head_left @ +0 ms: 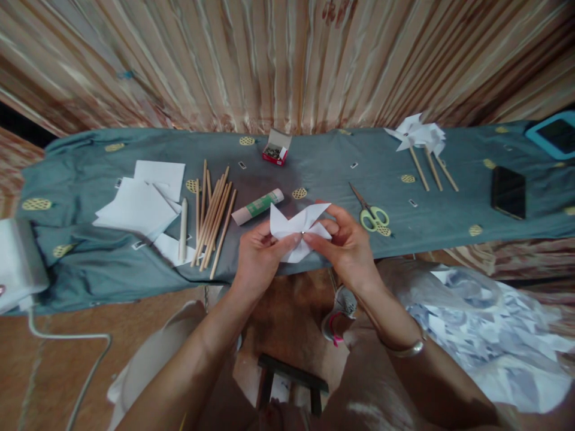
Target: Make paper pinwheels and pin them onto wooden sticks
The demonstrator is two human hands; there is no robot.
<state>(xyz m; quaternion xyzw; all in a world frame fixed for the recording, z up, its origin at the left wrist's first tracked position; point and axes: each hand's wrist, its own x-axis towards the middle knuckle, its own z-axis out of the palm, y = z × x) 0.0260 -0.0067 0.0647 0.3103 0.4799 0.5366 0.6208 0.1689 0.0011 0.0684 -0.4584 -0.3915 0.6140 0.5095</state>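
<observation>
A white paper pinwheel (294,224) is held between both hands above the table's near edge, with a small metal pin at its centre. My left hand (260,254) pinches its left side, thumb by the pin. On the right side, my right hand (350,245) grips it too, thumb beside the pin and fingers behind the paper. Just behind the pinwheel lies a glue stick (258,206) with a green label. Green-handled scissors (371,209) rest right of my right hand. Several wooden sticks (213,218) lie left of my left hand. An open small red box (276,148) holds metal pins.
White paper sheets (139,206) and a white stick-like object (183,230) lie at left, near a white device (20,266) with a cable. Finished pinwheels on sticks (420,137), a dark phone (508,191) and a blue-framed tablet (554,134) are at right. A bag of paper pieces (489,335) sits lower right.
</observation>
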